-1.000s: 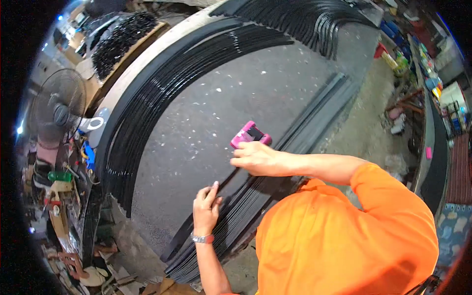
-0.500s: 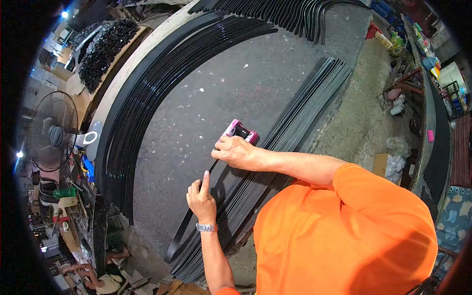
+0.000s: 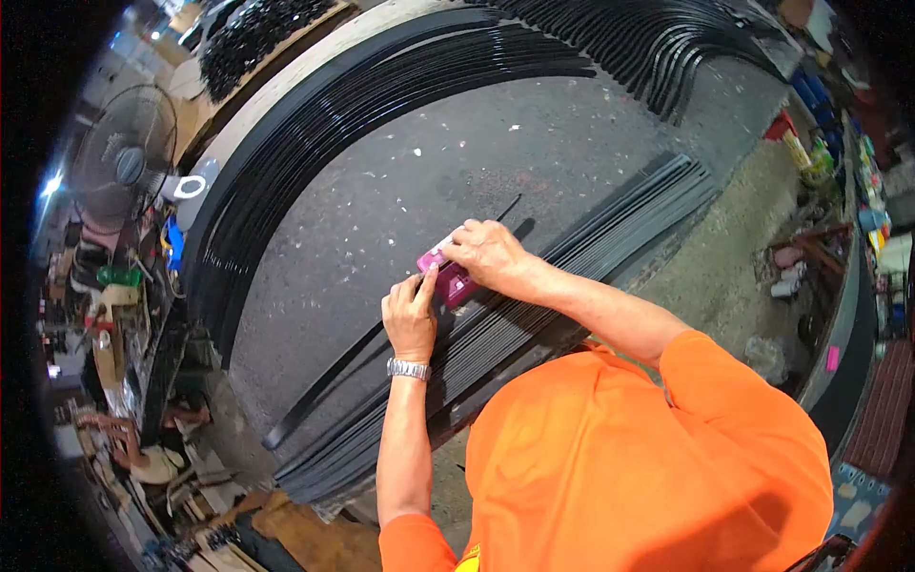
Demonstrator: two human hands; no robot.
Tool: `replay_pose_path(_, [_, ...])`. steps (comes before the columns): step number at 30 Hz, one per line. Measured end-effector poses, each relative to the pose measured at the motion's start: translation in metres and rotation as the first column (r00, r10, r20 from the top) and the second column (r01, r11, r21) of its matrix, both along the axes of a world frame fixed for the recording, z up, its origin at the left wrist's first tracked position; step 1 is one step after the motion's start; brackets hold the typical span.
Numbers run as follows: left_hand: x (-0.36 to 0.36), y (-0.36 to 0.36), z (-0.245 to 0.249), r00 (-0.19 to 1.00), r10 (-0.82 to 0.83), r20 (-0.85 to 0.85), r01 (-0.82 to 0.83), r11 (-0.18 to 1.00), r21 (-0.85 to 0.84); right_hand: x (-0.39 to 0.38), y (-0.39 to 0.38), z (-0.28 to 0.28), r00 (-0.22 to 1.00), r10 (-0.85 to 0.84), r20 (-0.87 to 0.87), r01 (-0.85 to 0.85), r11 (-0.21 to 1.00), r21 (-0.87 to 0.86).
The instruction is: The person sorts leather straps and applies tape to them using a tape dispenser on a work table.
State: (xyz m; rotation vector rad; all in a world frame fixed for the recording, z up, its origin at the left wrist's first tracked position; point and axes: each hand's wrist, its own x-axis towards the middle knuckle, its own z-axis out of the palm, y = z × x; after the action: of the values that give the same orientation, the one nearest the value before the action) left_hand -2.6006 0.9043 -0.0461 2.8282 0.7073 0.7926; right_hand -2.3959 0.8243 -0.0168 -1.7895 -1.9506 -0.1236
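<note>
My left hand (image 3: 410, 319), with a metal watch on its wrist, is closed on a long black strip (image 3: 329, 386) at the near end of a pink device. My right hand (image 3: 488, 255) is closed over the top of the pink device (image 3: 455, 284). The strip runs from the lower left up to the device, and a thin dark end sticks out beyond my right hand. A bundle of dark straight strips (image 3: 572, 257) lies on the grey table (image 3: 343, 238) just below my hands.
Curved black strips (image 3: 315, 129) lie along the table's far left edge, and wavy black ones (image 3: 658, 48) at the top. A fan (image 3: 130, 165) stands at the left. Part of another person (image 3: 157, 462) shows at the lower left. Shelves with goods line the right side.
The view has shifted. My hands have come close together at the pink device, which now sits between them. My left index finger, extended before, now rests by it. The strip's thin end now shows beyond my right hand.
</note>
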Motion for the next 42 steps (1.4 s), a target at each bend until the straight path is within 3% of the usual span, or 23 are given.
replay_pose_path(12, [0.035, -0.022, 0.01, 0.978, 0.17, -0.118, -0.162, 0.984, 0.071, 0.164, -0.079, 0.019, 0.997, -0.033, 0.07, 0.042, 0.991, -0.124])
replay_pose_path(20, [0.044, -0.029, 0.015, 0.949, 0.239, -0.205, -0.217, 0.968, 0.125, 0.304, -0.159, 0.021, 0.938, -0.287, 0.192, 0.303, 0.951, -0.06])
replay_pose_path(30, [0.054, -0.032, 0.022, 0.906, 0.321, -0.274, -0.301, 0.947, 0.114, 0.487, -0.307, 0.02, 0.712, -0.622, 0.327, 0.694, 0.696, -0.186])
replay_pose_path(34, [0.054, -0.032, 0.02, 0.896, 0.339, -0.286, -0.318, 0.941, 0.118, 0.551, -0.381, 0.027, 0.552, -0.744, 0.376, 0.834, 0.51, -0.213])
replay_pose_path(36, [0.056, -0.033, 0.024, 0.894, 0.343, -0.287, -0.322, 0.939, 0.12, 0.573, -0.412, 0.041, 0.397, -0.791, 0.466, 0.91, 0.275, -0.31])
replay_pose_path(38, [0.058, -0.035, 0.026, 0.885, 0.357, -0.298, -0.335, 0.934, 0.125, 0.639, -0.482, 0.011, 0.322, -0.803, 0.501, 0.946, 0.253, -0.202])
replay_pose_path(40, [0.06, -0.034, 0.028, 0.868, 0.382, -0.317, -0.357, 0.924, 0.135, 0.674, -0.531, 0.009, 0.202, -0.77, 0.605, 0.978, 0.124, -0.169])
replay_pose_path(42, [0.06, -0.032, 0.03, 0.854, 0.398, -0.335, -0.375, 0.917, 0.135, 0.72, -0.602, -0.001, 0.167, -0.755, 0.634, 0.982, 0.188, -0.035])
